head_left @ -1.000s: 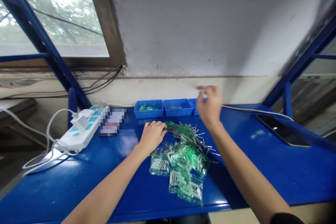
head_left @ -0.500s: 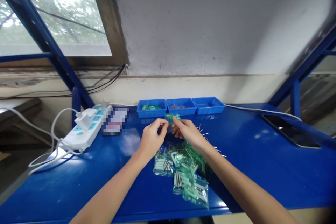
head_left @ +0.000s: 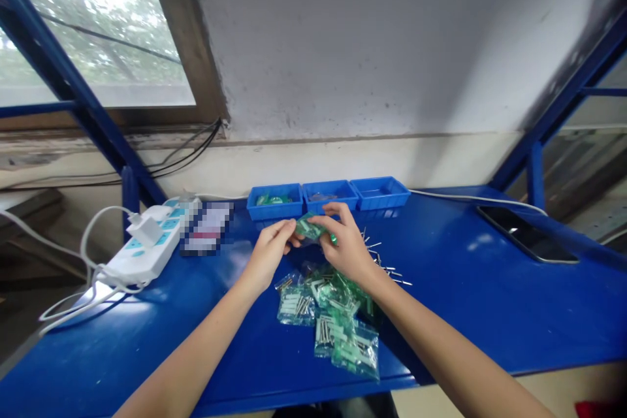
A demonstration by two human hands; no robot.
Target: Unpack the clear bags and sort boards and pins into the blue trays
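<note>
Between my hands, above the blue table, is a small clear-and-green plastic bag (head_left: 308,228). My left hand (head_left: 269,249) pinches its left side between thumb and fingers. My right hand (head_left: 345,243) has its fingers bent round the bag's right side, with a bit of green showing between them. Below and nearer to me lies a heap of similar bags (head_left: 337,300), holding pale green plugs and metal screws. Several loose screws (head_left: 392,272) are scattered to the right of the heap, partly behind my right hand and forearm.
Three blue bins (head_left: 275,211) stand in a row at the table's back; the left one holds green pieces. A white power strip (head_left: 147,258) with cables and a blurred phone-like object (head_left: 208,230) are at the left. A dark phone (head_left: 526,234) lies at the right.
The bag has turned and tilted between my hands. My right hand's fingers have lifted and arched over it. The whole view has shifted slightly.
</note>
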